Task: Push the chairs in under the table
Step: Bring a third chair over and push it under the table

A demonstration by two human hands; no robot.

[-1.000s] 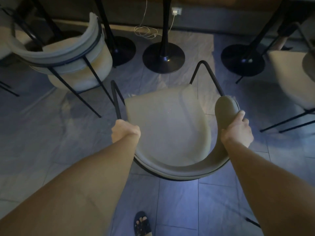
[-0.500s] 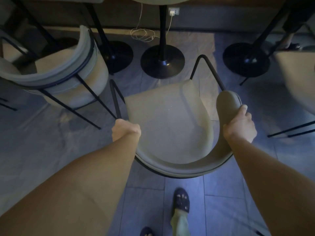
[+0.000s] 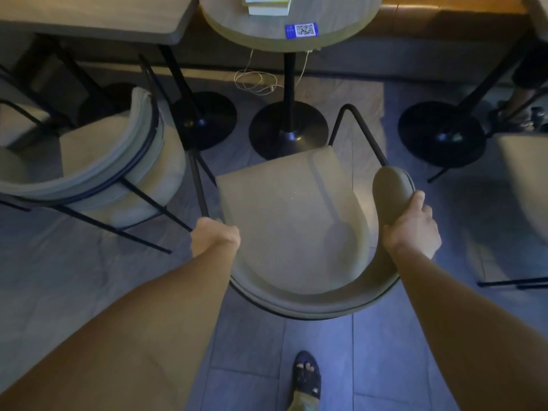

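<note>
Both hands, left hand [image 3: 215, 236] and right hand [image 3: 412, 229], grip chair [image 3: 292, 215] armrests; mid-push. Next: slide it straight under round table [image 3: 332, 34] edge.

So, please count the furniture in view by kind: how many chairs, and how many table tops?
Chairs: 3 (held chair, left chair, right chair, partly cut off)
Table tops: 3 (round, rectangular, far-right corner)
Total: 6
</note>
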